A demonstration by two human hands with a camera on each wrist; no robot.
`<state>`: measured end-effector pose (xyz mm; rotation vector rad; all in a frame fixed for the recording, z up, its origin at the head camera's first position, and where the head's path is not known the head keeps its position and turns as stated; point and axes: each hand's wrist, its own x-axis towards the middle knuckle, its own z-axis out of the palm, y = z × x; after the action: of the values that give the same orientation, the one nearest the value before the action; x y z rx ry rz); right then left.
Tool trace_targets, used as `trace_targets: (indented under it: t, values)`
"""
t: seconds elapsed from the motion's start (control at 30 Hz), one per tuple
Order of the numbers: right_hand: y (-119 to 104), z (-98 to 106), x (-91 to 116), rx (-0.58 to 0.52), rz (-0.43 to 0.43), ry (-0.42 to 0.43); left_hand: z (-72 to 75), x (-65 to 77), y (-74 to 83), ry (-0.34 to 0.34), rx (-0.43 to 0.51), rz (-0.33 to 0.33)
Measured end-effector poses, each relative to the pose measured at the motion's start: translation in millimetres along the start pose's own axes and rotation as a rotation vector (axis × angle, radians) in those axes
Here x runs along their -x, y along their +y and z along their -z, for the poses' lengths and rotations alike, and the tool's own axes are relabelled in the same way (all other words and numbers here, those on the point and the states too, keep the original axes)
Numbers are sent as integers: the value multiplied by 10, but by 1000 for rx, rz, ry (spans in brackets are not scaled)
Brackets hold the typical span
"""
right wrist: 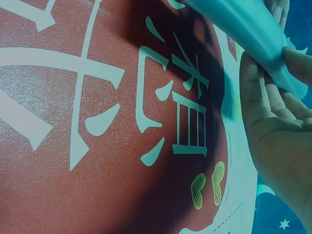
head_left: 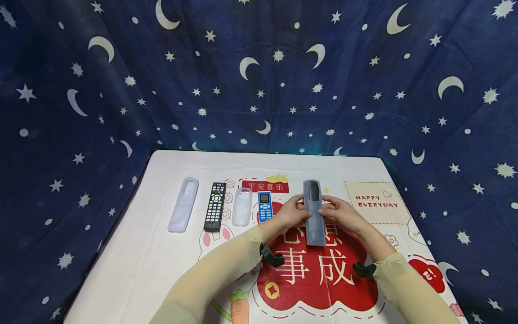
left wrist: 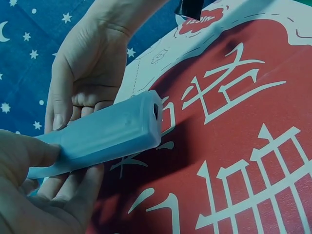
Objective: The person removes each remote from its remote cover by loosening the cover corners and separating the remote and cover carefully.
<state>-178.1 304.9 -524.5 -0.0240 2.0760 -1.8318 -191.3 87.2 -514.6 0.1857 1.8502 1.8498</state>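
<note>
Sleeved remote, one, is clamped by two hands, near two remotes and covers.

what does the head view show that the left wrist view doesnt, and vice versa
Only the head view: the black remote, the blue remote, the long translucent sleeve and the short translucent sleeve.
Only the left wrist view: the dark slot in one end of the covered remote.
Both: the left hand and right hand holding that covered remote over the red print, with starry cloth behind.
</note>
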Motion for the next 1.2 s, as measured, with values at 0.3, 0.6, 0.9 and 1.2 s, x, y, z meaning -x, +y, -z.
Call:
trace_targets:
  t: [0.3,0.6,0.9,1.2]
  values:
    - [-36,-5,-35,19,80,45,0,-62,7,44,-66,-93]
    - [-97,-16,-49,41,173,117,-14,-71,97,92,-111,-154]
    - [-161,-15,-77,68,253,150,-21,-105,133,109,-112,-187]
    - [-210,-41,-61,81,306,172,-20,-78,181,105,-108,-203]
